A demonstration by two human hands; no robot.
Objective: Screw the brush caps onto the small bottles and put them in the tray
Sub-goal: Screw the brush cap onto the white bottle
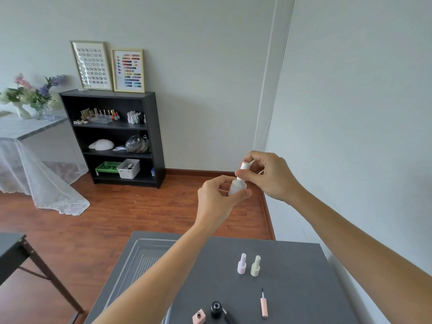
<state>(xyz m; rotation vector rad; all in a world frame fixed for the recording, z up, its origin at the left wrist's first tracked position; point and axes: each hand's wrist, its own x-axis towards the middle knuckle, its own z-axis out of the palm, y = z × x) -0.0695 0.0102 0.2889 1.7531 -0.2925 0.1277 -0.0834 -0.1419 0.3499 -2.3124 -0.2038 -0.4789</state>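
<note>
High above the grey table, my left hand (218, 198) grips a small frosted white bottle (236, 187). My right hand (266, 175) pinches the white brush cap (244, 166) that sits on the bottle's neck. Down on the table (292, 265) a capped pale pink bottle (242, 264) and a capped pale green bottle (255, 266) stand upright side by side. Near the front edge are an open pink square bottle (199, 316), an open black bottle (216, 309), a black brush cap (228, 316) lying beside it, and a pink brush cap (264, 304) lying flat. The clear tray (138, 256) lies on the table's left, partly hidden by my left forearm.
A white wall runs close along the table's right side. A black shelf (112, 136) with polish bottles and baskets stands across the wooden floor. A lace-draped table with flowers is at far left, and a dark folding table (14, 249) is near left.
</note>
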